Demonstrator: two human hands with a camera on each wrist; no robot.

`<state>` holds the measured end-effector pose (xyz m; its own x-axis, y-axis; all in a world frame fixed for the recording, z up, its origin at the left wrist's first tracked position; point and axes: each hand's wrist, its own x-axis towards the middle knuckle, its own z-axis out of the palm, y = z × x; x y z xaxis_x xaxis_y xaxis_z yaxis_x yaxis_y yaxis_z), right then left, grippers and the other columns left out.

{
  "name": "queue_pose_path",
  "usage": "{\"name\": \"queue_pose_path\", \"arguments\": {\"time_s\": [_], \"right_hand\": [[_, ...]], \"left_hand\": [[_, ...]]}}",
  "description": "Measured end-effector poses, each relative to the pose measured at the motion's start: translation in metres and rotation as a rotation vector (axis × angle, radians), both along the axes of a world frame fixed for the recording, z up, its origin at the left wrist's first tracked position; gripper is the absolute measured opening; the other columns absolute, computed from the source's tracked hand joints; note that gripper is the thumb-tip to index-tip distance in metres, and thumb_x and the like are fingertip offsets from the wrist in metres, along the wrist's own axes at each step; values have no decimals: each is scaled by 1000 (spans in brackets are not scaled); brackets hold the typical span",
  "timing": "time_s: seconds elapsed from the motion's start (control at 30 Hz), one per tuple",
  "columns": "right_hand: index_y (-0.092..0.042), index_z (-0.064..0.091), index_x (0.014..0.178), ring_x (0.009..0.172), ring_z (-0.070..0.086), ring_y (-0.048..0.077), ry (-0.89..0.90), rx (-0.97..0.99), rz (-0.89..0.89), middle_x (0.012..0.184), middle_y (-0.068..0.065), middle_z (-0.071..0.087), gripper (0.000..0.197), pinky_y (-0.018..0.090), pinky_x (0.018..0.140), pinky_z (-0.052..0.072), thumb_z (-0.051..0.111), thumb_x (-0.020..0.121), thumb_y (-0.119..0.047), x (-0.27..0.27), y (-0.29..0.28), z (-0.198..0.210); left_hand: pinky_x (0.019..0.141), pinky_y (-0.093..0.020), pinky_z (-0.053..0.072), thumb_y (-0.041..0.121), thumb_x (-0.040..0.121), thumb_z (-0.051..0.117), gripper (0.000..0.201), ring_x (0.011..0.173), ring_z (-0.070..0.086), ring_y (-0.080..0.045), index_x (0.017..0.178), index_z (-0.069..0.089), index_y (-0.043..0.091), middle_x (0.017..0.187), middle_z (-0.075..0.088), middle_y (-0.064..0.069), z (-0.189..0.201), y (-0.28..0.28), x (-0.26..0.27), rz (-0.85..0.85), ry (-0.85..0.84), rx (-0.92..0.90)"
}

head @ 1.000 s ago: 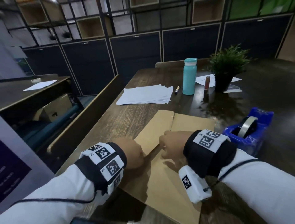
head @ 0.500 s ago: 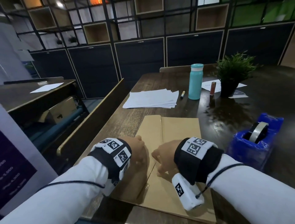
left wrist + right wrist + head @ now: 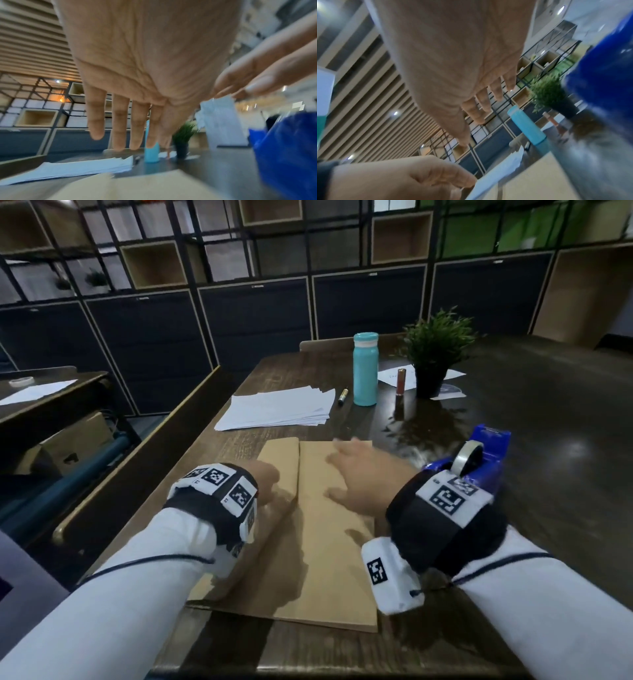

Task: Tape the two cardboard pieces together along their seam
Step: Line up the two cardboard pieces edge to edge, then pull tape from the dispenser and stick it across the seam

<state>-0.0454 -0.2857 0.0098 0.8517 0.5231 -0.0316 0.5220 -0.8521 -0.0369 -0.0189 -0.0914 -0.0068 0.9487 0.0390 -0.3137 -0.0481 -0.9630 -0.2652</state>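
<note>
Hovering over the cardboard pieces, the right hand and left hand spread open, holding nothing.

two brown cardboard pieces lie flat on the dark wooden table, side by side with long edges meeting in a straight seam that runs away from the person. the left cardboard piece is the narrower strip and sits partly under the left wrist, while the right cardboard piece is the wider sheet, its near corner close to the table's front edge. the blue tape dispenser stands upright just right of the sheets, a roll of clear tape seated in it.
</note>
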Motion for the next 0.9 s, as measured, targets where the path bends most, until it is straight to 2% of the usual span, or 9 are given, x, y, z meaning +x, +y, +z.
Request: {"name": "queue_pose_path", "arguments": {"time_s": [0.03,0.1,0.2,0.27,0.4,0.5,0.67,0.8,0.9], "right_hand": [[-16,28,148,147,12,29,-80,34,-42,161,6,10,62,45,118,20,42,95,-45,1,-12,7],[-17,26,149,147,6,32,-195,99,-137,161,7,7,62,46,119,14,37,96,-47,2,-37,15],[-17,27,149,148,1,33,-178,216,-290,161,8,7,59,47,120,9,32,98,-47,7,-73,16],[-15,29,148,147,3,34,-133,223,-340,160,10,9,57,48,119,10,29,99,-45,20,-94,10],[-9,38,141,143,18,36,-90,288,-479,153,15,26,55,48,117,15,28,98,-42,51,-126,3],[-5,41,139,141,24,34,12,290,-581,149,21,32,58,44,117,15,29,99,-46,61,-138,2],[-4,37,141,136,35,35,87,278,-628,146,21,39,67,43,113,26,32,97,-54,61,-136,1],[-10,44,138,137,30,36,10,276,-639,146,17,39,62,46,114,22,26,96,-53,66,-136,2],[-16,50,131,134,34,36,-25,236,-673,142,12,44,71,50,110,28,15,87,-60,69,-146,-1]], "left_hand": [[100,-34,43,26,97,47,38,122,52,-24,135,51,19,133,56,-5,9,-14,-1,-25,-99,-83],[104,-37,41,30,100,40,39,126,50,-25,138,47,22,140,52,-4,25,-50,-7,-124,-240,-234],[97,-39,45,36,100,38,38,117,56,-24,132,51,22,130,59,-5,42,-108,-17,-296,-312,-437],[89,-35,47,36,97,45,37,107,58,-20,130,50,21,124,61,-4,47,-140,-24,-379,-230,-503],[85,-33,51,45,88,59,47,98,61,-19,125,55,17,114,65,-3,43,-178,-28,-439,-52,-545],[80,-36,54,59,81,60,53,91,62,-21,114,57,19,107,66,-2,29,-185,-23,-408,-87,-503],[66,-32,46,68,79,54,59,84,60,-21,112,53,20,99,62,-1,17,-184,-17,-393,-163,-420],[64,-30,46,72,76,55,59,83,61,-19,107,57,22,94,64,2,23,-183,-12,-437,-161,-354],[71,-31,49,69,74,61,60,91,59,-16,120,55,31,105,63,7,36,-167,-1,-462,-104,-344]]}}
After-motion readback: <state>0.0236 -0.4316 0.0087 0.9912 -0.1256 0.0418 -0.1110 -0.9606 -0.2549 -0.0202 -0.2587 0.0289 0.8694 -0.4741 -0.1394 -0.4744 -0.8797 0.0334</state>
